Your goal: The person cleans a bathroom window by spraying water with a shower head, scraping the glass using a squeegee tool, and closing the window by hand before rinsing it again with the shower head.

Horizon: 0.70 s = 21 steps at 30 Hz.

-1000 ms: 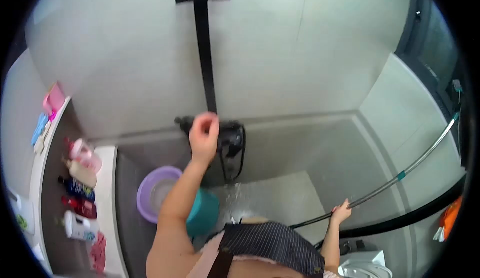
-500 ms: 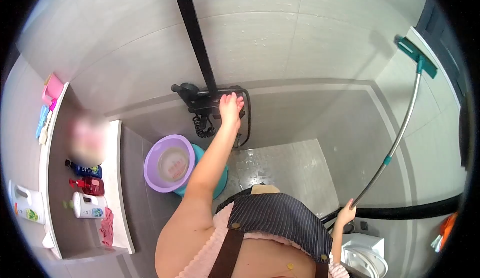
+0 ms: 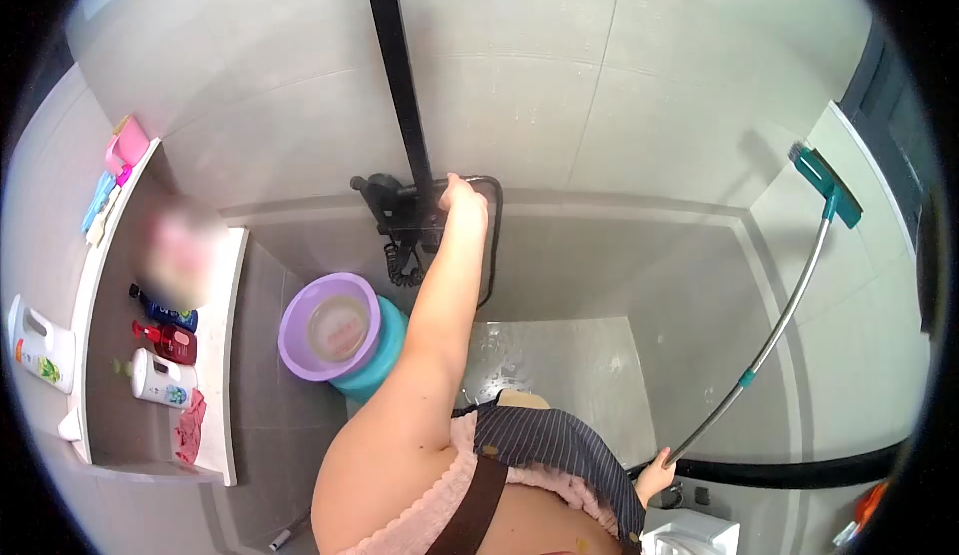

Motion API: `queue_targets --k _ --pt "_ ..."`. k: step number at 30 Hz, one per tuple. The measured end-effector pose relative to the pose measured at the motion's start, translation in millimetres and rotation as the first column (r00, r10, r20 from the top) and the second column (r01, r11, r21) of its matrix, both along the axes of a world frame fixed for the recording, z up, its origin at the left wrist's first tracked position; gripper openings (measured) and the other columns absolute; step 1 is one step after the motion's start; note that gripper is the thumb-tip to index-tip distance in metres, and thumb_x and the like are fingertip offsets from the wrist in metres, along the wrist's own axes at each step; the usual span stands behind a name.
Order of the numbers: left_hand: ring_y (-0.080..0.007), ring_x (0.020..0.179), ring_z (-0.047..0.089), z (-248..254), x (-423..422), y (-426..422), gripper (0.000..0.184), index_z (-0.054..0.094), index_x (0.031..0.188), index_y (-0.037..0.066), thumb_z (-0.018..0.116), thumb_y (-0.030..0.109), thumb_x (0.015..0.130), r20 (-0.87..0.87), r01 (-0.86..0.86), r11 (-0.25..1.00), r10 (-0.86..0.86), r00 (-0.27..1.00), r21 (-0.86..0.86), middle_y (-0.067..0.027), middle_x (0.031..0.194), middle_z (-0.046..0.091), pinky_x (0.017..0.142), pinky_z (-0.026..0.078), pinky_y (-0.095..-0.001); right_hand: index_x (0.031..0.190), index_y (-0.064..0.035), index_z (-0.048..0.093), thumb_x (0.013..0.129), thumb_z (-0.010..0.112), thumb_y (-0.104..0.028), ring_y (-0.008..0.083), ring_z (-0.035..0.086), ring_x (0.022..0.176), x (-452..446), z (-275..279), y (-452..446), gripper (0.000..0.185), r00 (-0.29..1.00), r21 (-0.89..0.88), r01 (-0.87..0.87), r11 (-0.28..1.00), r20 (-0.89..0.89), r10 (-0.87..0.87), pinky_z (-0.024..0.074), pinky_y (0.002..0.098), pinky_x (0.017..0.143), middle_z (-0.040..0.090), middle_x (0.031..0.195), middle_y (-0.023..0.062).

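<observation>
Left hand point(image 3: 463, 194) has curled at the black shower fixture point(image 3: 408, 213).

Part of the tap point(image 3: 405, 210) is covered by the left hand point(image 3: 465, 198), its grip unclear. Left of its fingers point(image 3: 453, 183), shelf items point(image 3: 180, 250) are blurred; below left, a bucket point(image 3: 385, 353) is partly hidden; above, a rail point(image 3: 399, 65) is cut off. The pole point(image 3: 747, 377) is lost from sight past the right hand's point(image 3: 654, 479) fingers.

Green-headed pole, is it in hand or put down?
In hand: the right grip is closed around the pole, away from its head.
</observation>
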<state>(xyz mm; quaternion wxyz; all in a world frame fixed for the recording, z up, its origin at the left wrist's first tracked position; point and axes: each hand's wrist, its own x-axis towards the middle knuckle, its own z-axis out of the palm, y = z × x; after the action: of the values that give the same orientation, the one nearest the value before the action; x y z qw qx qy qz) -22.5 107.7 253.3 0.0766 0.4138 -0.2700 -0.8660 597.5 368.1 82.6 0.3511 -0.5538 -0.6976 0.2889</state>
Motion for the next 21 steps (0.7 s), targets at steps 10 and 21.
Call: queue_targets --k 10,21 --pt "-0.0230 0.099 0.054 -10.8 42.1 63.9 0.062 0.023 0.134 0.000 0.063 0.019 0.090 -0.465 0.314 0.894 -0.437 0.770 -0.320 -0.0152 0.120 0.050 0.075 0.050 -0.0396 0.092 0.0112 0.059 0.093 0.058 -0.029 0.0283 0.056 0.071 -26.3 6.4 6.1 0.040 0.999 -0.018 -0.005 1.000 -0.047 0.004 0.0455 0.0393 0.070 0.063 0.079 0.0198" --pt "-0.0404 0.109 0.048 -222.5 137.5 -65.3 0.039 0.061 0.104 0.008 0.066 0.009 0.065 0.185 0.113 -0.147 -0.789 0.585 -0.983 -0.0247 0.123 0.045 0.099 0.038 -0.0457 0.081 0.0091 0.055 0.092 0.060 -0.032 0.0248 0.049 0.065 -12.8 10.2 7.0 0.043 0.999 0.018 0.030 0.999 0.018 -0.031 0.0432 0.0382 0.066 0.057 0.069 0.0146"
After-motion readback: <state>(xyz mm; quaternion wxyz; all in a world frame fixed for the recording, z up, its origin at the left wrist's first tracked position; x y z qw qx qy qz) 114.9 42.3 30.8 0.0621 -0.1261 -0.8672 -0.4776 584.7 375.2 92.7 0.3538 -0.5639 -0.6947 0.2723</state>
